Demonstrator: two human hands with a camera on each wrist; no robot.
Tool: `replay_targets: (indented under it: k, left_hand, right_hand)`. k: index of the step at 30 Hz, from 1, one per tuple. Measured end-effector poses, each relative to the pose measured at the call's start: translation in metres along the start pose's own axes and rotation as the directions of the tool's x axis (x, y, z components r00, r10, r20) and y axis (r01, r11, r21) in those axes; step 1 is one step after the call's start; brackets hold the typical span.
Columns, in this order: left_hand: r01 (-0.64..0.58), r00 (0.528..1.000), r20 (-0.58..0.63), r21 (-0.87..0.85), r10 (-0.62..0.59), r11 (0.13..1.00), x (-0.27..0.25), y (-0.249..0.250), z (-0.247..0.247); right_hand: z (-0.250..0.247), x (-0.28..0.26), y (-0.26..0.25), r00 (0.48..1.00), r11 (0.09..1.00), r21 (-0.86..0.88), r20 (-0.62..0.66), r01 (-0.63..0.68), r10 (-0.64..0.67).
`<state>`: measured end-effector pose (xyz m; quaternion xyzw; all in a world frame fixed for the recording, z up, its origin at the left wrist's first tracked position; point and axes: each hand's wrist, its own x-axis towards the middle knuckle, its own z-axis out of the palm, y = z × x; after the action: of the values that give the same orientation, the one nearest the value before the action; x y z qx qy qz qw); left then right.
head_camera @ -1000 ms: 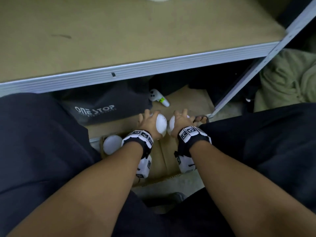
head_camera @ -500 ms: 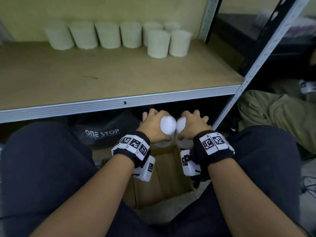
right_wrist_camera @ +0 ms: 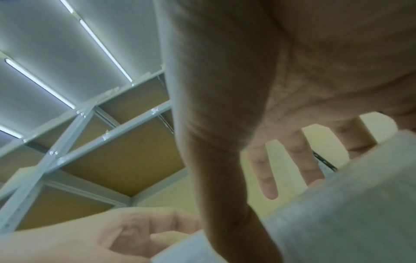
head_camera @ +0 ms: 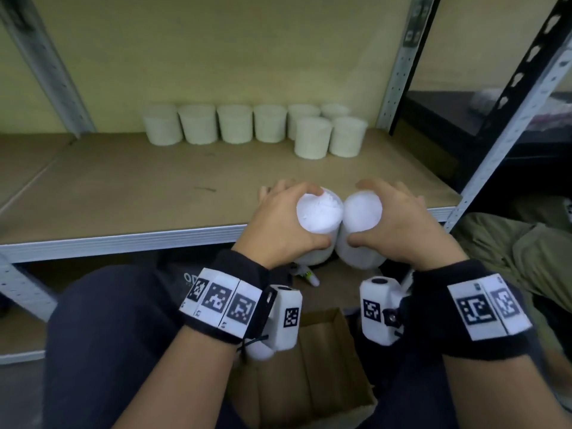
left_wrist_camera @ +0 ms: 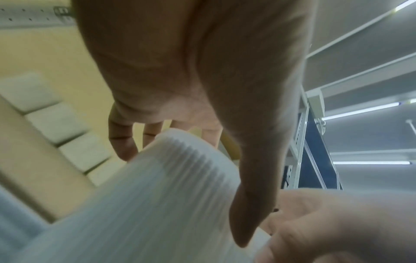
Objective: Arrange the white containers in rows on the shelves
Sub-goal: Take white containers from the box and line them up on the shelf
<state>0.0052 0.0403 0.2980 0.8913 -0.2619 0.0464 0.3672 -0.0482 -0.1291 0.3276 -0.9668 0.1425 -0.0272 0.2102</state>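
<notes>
My left hand (head_camera: 286,222) grips a white ribbed container (head_camera: 318,213) from above, its flat base turned up. My right hand (head_camera: 394,224) grips a second white container (head_camera: 360,216) the same way. The two containers touch each other just over the front edge of the shelf board (head_camera: 139,187). Several white containers (head_camera: 235,123) stand in a row at the back of the shelf, with two more (head_camera: 312,137) in front of the row at its right end. In the left wrist view my fingers (left_wrist_camera: 122,140) curl over the ribbed container (left_wrist_camera: 157,186). The right wrist view shows the other container (right_wrist_camera: 349,204) under my palm.
An open cardboard box (head_camera: 312,376) sits on the floor between my knees. A grey shelf upright (head_camera: 399,63) stands at the back right, and a slanted one (head_camera: 507,134) at the front right. Olive fabric (head_camera: 523,258) lies to the right, and a dark bag (head_camera: 185,274) under the shelf.
Both hands have lifted the two containers from the box under the shelf up to the shelf's front edge. My head has tilted up, so the back row has come into view.
</notes>
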Motion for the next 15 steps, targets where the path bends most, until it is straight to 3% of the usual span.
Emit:
replay_targets:
  k: [4,9,15]
  left_hand:
    - [0.01,0.989,-0.149,0.001,-0.01,1.0,0.005,-0.011,-0.02]
    - [0.134,0.957,-0.259,-0.014,-0.133,0.991,0.009,-0.041,-0.027]
    - [0.197,0.94,-0.282,-0.008,-0.191,0.98,0.017,-0.071,-0.035]
  right_hand:
    - [-0.004,0.011,-0.023,0.994,0.992,0.09,-0.059,0.092,-0.087]
    - [0.022,0.038,-0.048,0.983,0.969,0.164,-0.048,0.185,-0.18]
    - [0.051,0.069,-0.062,0.966,0.94,0.224,-0.036,0.256,-0.255]
